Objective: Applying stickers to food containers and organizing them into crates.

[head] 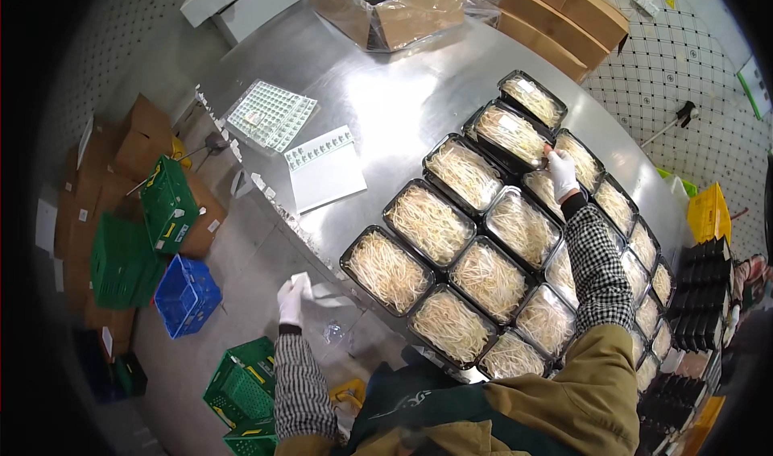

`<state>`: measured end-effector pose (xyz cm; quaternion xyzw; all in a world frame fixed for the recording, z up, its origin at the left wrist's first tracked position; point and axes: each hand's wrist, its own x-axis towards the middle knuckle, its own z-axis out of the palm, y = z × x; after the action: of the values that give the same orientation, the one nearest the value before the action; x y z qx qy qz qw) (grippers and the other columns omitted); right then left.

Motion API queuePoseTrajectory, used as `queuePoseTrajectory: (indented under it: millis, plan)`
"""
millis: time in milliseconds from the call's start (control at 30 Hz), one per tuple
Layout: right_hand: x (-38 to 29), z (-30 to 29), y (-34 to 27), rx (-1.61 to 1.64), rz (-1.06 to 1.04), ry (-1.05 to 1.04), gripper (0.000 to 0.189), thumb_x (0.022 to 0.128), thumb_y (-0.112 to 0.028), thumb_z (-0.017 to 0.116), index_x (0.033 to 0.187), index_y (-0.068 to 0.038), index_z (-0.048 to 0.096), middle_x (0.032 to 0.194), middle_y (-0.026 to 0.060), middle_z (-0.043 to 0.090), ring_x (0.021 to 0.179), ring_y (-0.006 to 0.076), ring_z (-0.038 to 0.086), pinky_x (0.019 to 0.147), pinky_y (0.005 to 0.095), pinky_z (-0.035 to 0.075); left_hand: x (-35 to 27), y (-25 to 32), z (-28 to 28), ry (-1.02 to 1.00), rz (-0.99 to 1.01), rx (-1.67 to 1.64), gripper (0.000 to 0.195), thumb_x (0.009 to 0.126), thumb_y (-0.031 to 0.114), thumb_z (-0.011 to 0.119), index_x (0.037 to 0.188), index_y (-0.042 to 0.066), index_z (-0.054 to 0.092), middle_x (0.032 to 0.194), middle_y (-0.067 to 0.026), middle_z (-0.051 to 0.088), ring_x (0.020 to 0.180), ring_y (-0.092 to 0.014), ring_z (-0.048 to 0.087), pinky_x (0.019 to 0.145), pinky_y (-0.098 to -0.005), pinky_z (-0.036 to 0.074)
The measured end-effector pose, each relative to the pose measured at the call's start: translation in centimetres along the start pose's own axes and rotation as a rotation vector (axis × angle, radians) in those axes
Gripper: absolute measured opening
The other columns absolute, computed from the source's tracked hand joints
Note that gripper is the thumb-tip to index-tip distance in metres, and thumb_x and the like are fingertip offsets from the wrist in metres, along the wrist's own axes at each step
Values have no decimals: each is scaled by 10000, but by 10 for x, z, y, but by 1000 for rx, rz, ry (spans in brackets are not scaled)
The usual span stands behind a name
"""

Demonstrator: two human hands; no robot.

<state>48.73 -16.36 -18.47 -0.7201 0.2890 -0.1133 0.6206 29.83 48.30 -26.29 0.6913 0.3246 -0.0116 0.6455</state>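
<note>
My right hand (561,169), in a white glove, touches the near right corner of a black tray of bean sprouts (508,133) that bears a white label. Behind it lies another labelled tray (532,101). Rows of black trays of sprouts with clear covers (430,221) stand close together on the steel table (386,105). My left hand (290,302), also gloved, is out beyond the table's left edge, with a strip of white labels or backing paper (326,293) between its fingers. Sheets of green and white labels (266,116) and a partly used label sheet (326,169) lie on the table.
An open cardboard box lined with plastic (416,18) stands at the table's far end, beside stacked cardboard (558,21). Green crates (241,389) and a blue crate (187,297) are on the left. Stacks of black trays (700,299) stand at the right, near another person's hand (734,317).
</note>
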Motion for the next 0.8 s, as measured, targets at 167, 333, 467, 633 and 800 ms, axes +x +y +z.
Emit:
queuePoseTrajectory:
  millis: [167, 333, 467, 633, 800]
  plan:
    - [76, 14, -24, -556, -4, 328, 712, 835, -594, 499, 1059, 79, 570, 1059, 261, 611, 1008, 352, 589, 817, 409, 450, -100, -60, -84, 44, 41, 215, 165, 914, 171, 557, 853, 31, 622, 785, 23, 585, 688, -53, 516, 600, -211, 416]
    - [121, 16, -21, -2010, -648, -147, 259, 864, -269, 515, 974, -91, 668, 956, 155, 666, 878, 296, 647, 696, 366, 513, -211, -115, -101, 179, -41, -74, 186, 929, 161, 526, 972, 9, 623, 819, 6, 594, 716, -62, 537, 630, -217, 457]
    - [141, -41, -39, -1852, -476, -76, 273, 864, -282, 527, 1020, -97, 653, 1018, 136, 648, 940, 272, 626, 747, 357, 501, -244, -128, -128, 300, -16, -89, 207, 900, 150, 571, 1027, -9, 610, 919, -7, 616, 848, -88, 556, 749, -237, 459]
    - [90, -26, -66, -1860, -329, 57, 302, 864, -298, 542, 1076, -104, 635, 1096, 112, 625, 1018, 242, 600, 812, 346, 487, -296, -129, -140, 301, -66, -400, 205, 910, 139, 559, 1050, -1, 610, 915, -21, 618, 813, -86, 561, 725, -236, 462]
    - [46, -2, -63, -1828, -134, 160, 342, 864, -315, 557, 1133, -112, 616, 1174, 88, 603, 1097, 211, 574, 877, 334, 472, -317, -211, -164, 356, -81, -280, 161, 907, 131, 561, 999, 15, 627, 887, 7, 605, 797, -77, 546, 696, -224, 447]
